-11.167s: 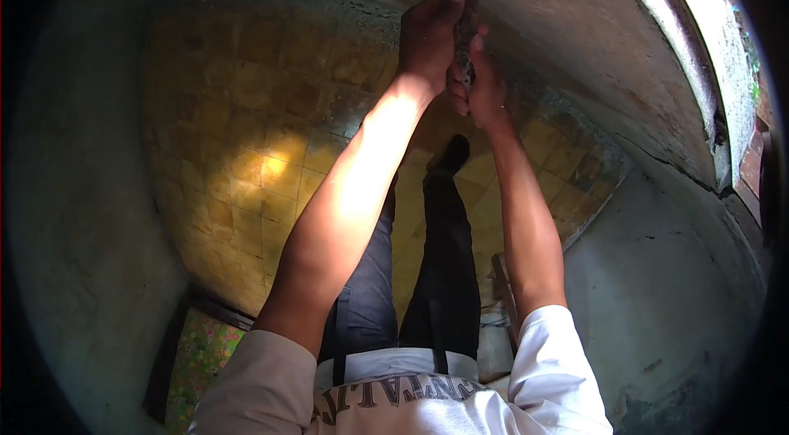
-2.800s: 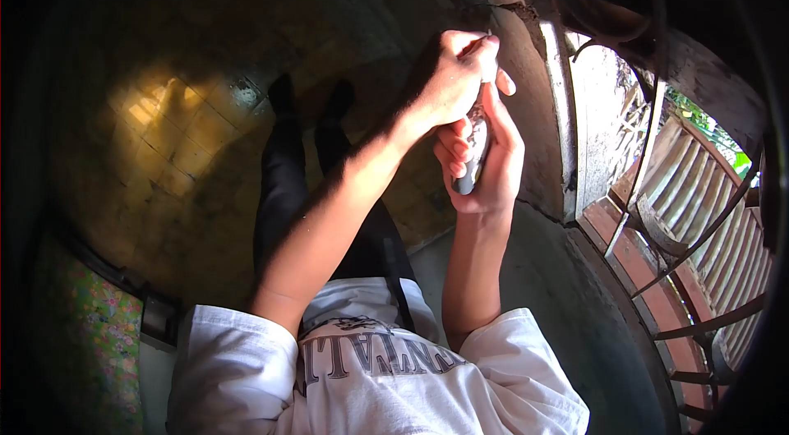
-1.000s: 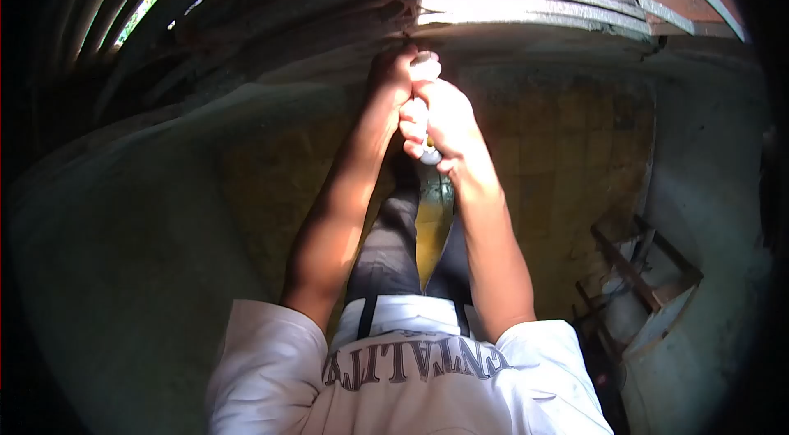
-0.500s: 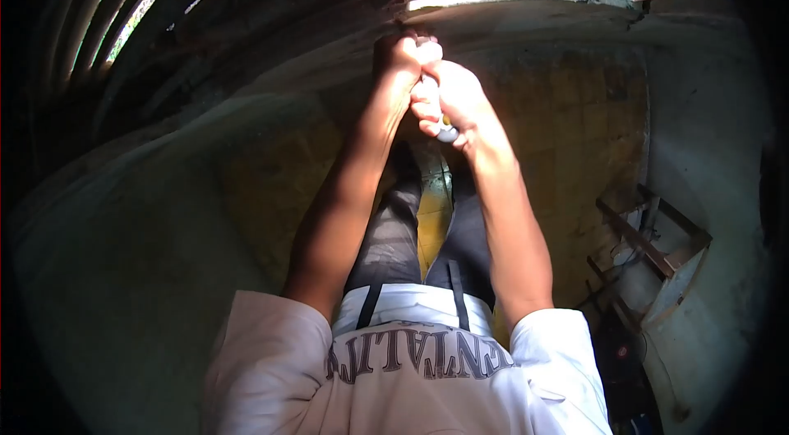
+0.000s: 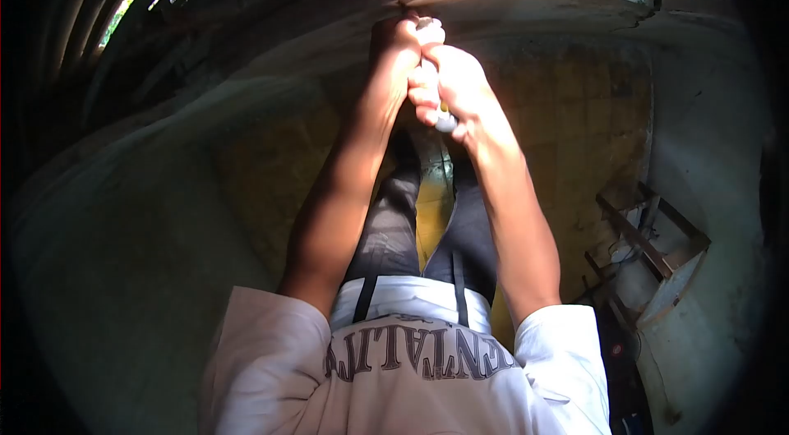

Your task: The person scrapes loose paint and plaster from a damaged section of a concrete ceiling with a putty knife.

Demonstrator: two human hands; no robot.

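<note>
Handle apparently pale grey; white shirt, dark lettering; yellowish floor tiles.

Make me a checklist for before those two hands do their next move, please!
1. Right hand has its fingers around the pale-ended object: ok.
2. Left hand is close up beside the right: ok.
3. Whole object in plain sight: not ok, the hands cover most of it.
4. Object's far end touching the wall: cannot tell, it's hidden.
5. Wooden frame out of the hands' way: ok, it's off to the right.
</note>
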